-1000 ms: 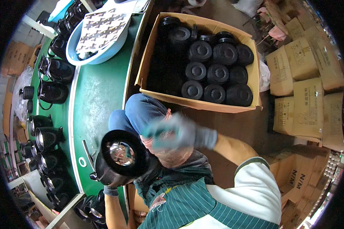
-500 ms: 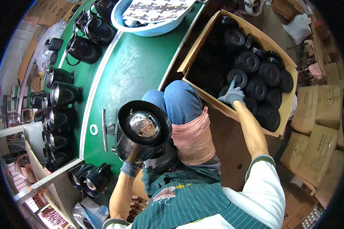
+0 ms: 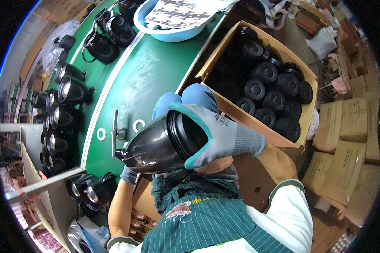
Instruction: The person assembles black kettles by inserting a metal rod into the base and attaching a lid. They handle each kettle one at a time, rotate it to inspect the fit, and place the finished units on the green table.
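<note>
A glossy black jug (image 3: 153,146) lies tilted across my lap, its wide end facing right. My left hand (image 3: 129,175) supports it from below; its glove cuff shows and the fingers are hidden behind the jug. My right hand (image 3: 223,135), in a grey and teal glove, is wrapped round a black ridged round cap (image 3: 191,137) at that wide end. Whether the cap is seated on the jug I cannot tell. More black round caps (image 3: 266,72) lie in an open cardboard box (image 3: 257,127) to the right.
Several black jugs (image 3: 61,114) stand along the left of the green table (image 3: 156,63). White rings (image 3: 101,134) and a metal bar (image 3: 114,134) lie near its front. A blue basin (image 3: 173,37) sits at the back. Closed cartons (image 3: 337,156) are stacked at the right.
My right hand has come from the cap box to the jug, bringing a black cap. The jug has tipped over sideways, hiding its silver inside. A second white ring now shows on the table.
</note>
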A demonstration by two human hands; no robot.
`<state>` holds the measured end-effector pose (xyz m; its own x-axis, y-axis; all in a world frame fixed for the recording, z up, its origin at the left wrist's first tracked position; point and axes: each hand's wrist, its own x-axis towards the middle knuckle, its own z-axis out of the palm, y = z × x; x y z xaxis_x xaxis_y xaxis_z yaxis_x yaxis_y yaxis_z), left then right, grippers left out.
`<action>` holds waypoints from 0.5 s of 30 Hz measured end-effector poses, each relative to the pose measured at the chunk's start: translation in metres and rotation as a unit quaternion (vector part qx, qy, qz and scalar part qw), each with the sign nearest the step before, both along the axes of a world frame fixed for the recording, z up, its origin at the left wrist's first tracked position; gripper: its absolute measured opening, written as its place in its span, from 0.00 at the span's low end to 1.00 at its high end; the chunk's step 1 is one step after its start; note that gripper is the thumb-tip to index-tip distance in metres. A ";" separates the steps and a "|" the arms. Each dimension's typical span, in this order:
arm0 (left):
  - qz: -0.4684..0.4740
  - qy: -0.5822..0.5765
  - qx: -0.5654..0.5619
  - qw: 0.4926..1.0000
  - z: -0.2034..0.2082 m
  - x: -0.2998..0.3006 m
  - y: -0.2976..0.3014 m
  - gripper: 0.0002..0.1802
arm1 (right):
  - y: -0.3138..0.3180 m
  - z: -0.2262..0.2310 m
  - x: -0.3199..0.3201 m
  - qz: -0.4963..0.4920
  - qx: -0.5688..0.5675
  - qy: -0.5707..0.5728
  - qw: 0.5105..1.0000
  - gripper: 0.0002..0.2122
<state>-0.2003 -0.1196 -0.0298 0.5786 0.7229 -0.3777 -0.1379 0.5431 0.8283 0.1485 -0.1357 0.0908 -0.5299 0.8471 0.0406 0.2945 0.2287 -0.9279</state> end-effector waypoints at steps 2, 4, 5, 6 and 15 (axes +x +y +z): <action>0.009 0.016 0.006 1.000 -0.001 -0.014 -0.005 0.23 | -0.012 0.000 -0.012 -0.010 0.052 0.015 0.998 0.60; 0.027 0.036 0.016 0.999 -0.005 -0.027 -0.012 0.23 | -0.017 0.010 -0.017 -0.011 0.072 0.002 0.997 0.60; 0.040 0.047 0.022 0.998 -0.009 -0.033 -0.015 0.23 | -0.019 0.014 -0.019 -0.013 0.082 -0.003 0.997 0.60; 0.055 0.062 0.034 0.996 -0.013 -0.038 -0.019 0.23 | -0.021 0.015 -0.021 -0.017 0.085 0.001 0.996 0.60; 0.147 0.356 0.626 0.678 0.119 -0.004 -0.014 0.18 | -0.011 -0.037 -0.014 -0.014 -0.214 0.234 0.948 0.48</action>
